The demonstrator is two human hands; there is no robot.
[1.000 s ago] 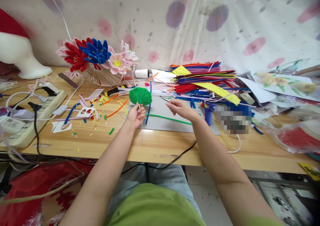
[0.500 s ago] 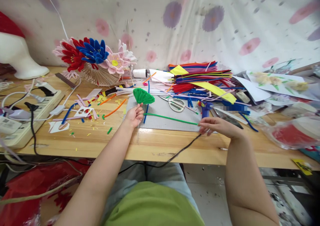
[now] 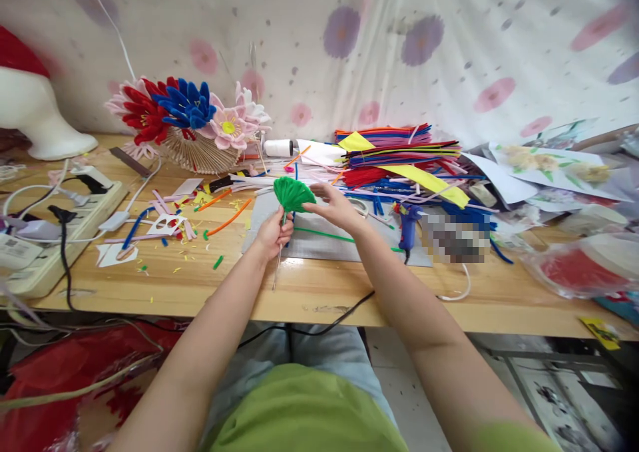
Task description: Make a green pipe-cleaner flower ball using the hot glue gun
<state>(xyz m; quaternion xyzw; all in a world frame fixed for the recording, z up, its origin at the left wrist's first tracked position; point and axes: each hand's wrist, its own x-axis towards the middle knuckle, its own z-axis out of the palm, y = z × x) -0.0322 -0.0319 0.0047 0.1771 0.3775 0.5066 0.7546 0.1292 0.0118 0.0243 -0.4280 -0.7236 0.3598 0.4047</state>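
Head cam: L hand (image 3: 274,234) fingers pinch the green fan (image 3: 293,194) at its narrow base; tufted part flares up past the fingertips, thin wire stem (image 3: 277,269) hangs below them. R hand (image 3: 339,208) fingers spread, thumb apart, at the fan's edge on the side away from L fingers; touching or just short, I can't tell. Risks, my judgement: L hold is one small spot, so a shove from R fingers could twist the fan or crush its rim; if L fingers slacken, base could slip & strands splay. Stem is thin, could bend if L wrist drops & its tip hits the desk (image 3: 174,292). Green strip (image 3: 322,233) lies on grey mat (image 3: 339,251) below R fingers; a low wrist could drag it. Glue gun (image 3: 408,227) is well right of R fingers; forearm snagging black cord (image 3: 344,313) could tip it, poss. burn if hot (unknown). Scissors (image 3: 363,206), partly hidden behind R hand: poss. nick on blind reach.
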